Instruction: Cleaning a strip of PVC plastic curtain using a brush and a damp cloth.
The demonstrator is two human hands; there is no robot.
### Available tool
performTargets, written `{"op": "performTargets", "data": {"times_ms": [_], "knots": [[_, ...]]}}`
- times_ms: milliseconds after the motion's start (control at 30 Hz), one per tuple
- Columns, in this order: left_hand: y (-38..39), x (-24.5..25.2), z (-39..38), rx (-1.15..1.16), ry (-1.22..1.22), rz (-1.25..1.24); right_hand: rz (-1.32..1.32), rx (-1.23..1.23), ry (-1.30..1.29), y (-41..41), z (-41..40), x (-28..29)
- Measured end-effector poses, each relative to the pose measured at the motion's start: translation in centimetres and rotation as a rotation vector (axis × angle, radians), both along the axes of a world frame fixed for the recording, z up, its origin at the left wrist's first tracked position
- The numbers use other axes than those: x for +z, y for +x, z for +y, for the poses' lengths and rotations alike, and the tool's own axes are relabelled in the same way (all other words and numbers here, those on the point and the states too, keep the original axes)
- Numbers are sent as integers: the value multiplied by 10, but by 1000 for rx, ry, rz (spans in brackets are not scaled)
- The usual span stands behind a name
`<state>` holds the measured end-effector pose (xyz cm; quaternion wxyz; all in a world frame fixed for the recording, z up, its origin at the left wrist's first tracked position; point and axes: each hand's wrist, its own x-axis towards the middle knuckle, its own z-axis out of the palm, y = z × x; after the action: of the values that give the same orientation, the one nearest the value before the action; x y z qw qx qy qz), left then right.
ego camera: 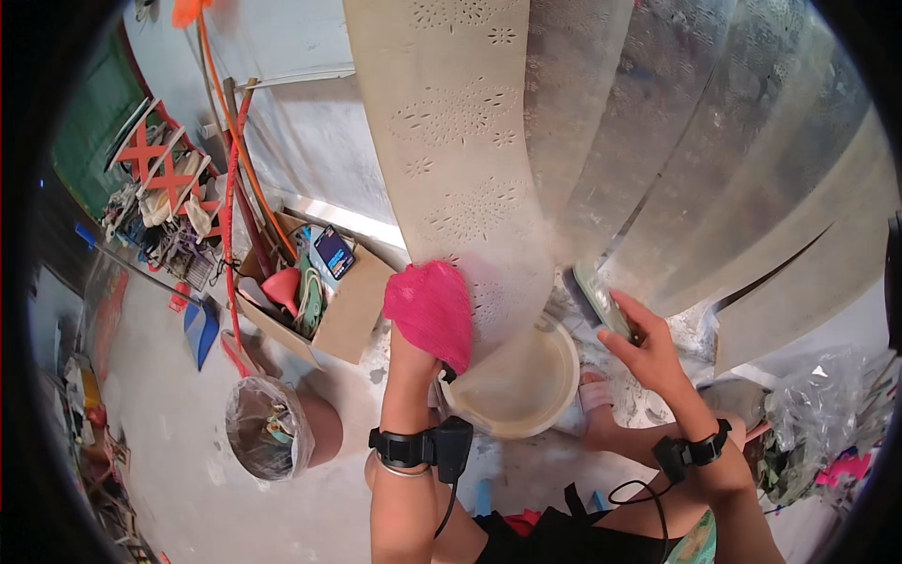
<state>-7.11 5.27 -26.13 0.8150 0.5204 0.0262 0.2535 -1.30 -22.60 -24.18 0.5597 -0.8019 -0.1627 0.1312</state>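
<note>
A pink cloth mitt (430, 310) covers my left hand (417, 352), so its fingers are hidden. The mitt lies against the lower left edge of a pale, translucent strip (458, 162) with a punched-looking flower pattern. In my right hand (645, 352) is a scrub brush (599, 299) with a light green back and dark bristles facing left. The brush is to the right of the strip, near the bottom of other hanging translucent strips (634, 141). Below both hands sits a round cream basin (564, 395), and the patterned strip's lower end hangs down into it.
To the left stand a cardboard box (352, 303) holding a red funnel (282, 287) and a phone (334, 252), a lined waste bin (320, 430) and a blue dustpan (201, 331). Clear plastic bags (817, 395) lie at the right. A foot in a pink slipper (596, 396) is beside the basin.
</note>
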Motion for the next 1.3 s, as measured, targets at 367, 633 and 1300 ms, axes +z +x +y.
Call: {"op": "performTargets", "data": {"times_ms": [367, 633, 1300], "knots": [[0, -1, -34, -199, -107, -74, -858, 7, -147, 4, 63, 45], [0, -16, -30, -270, -220, -23, -852, 77, -167, -14, 69, 51], [11, 2, -48, -4, 715, -31, -940, -212, -90, 35, 78, 91]]}}
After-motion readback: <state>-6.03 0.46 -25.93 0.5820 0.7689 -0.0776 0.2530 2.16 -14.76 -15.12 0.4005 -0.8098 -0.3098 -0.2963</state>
